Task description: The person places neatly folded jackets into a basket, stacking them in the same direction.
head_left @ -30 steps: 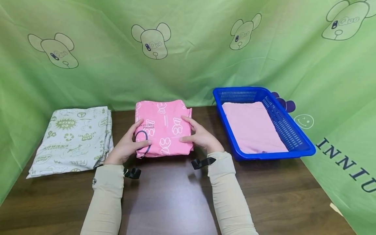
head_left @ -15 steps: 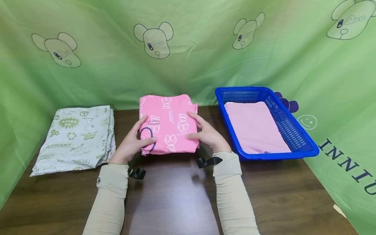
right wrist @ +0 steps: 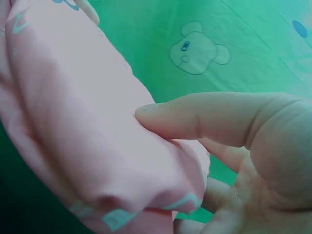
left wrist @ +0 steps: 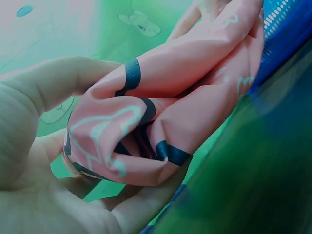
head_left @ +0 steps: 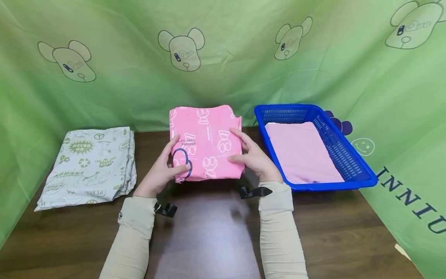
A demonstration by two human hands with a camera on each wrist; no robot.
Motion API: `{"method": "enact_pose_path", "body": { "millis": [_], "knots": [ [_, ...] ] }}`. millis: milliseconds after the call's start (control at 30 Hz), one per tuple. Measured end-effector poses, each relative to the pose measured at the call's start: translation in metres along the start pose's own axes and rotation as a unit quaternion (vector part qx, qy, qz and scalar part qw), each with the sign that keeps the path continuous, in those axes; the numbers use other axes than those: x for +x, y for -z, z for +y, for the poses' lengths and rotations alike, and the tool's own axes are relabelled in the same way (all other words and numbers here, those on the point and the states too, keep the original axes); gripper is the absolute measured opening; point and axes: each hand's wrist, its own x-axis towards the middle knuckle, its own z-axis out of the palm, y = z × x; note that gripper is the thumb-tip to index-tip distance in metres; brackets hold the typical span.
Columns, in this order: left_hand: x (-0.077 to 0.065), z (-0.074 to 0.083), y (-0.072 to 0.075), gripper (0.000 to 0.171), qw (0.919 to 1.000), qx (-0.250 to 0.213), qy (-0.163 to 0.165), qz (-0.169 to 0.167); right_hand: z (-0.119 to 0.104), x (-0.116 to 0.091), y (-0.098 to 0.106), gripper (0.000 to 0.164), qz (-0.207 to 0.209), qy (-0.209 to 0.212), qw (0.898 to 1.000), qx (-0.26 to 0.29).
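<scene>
A folded pink cloth (head_left: 205,143) with white bear prints and dark line details is held up off the table between my two hands. My left hand (head_left: 158,172) grips its left side, thumb on top and fingers around the edge and beneath. On the other side, my right hand (head_left: 256,161) holds it, the thumb (right wrist: 170,117) pressing into the top and other fingers under the edge. In the left wrist view, the end of the pink cloth (left wrist: 161,112) shows loose, rolled layers. What exact kind of fabric item it is cannot be told.
A blue plastic basket (head_left: 320,186) stands at the right with a flat, light pink cloth (head_left: 303,153) in it. On the left lies a folded white cloth (head_left: 87,166) with green prints. A green curtain (head_left: 237,77) borders the brown table (head_left: 205,240) behind and at both sides.
Both hands have raised the folded pink cloth from the table and carried it slightly to the right, towards the basket. The white cloth and the basket have stayed put.
</scene>
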Motion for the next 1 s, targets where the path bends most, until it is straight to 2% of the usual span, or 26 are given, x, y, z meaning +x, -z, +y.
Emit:
{"method": "enact_pose_path", "body": {
  "millis": [333,633,800,1000],
  "knots": [
    [-0.001,0.003,-0.015,0.102,0.9993,-0.024,-0.024,-0.016,-0.008,-0.01,0.011,0.093,-0.012,0.009,0.997,0.075],
    [-0.002,0.003,-0.028,0.105,0.9951,-0.051,-0.073,-0.042,-0.01,-0.02,0.024,0.096,-0.006,0.037,0.996,0.075],
    [-0.002,0.002,-0.037,0.106,0.9935,-0.067,-0.082,-0.043,-0.011,-0.024,0.03,0.095,0.009,0.052,0.996,0.077],
    [0.0,-0.001,-0.052,0.104,0.9899,-0.082,-0.107,-0.044,-0.011,-0.03,0.038,0.092,0.031,0.079,0.992,0.09]
  ]
}}
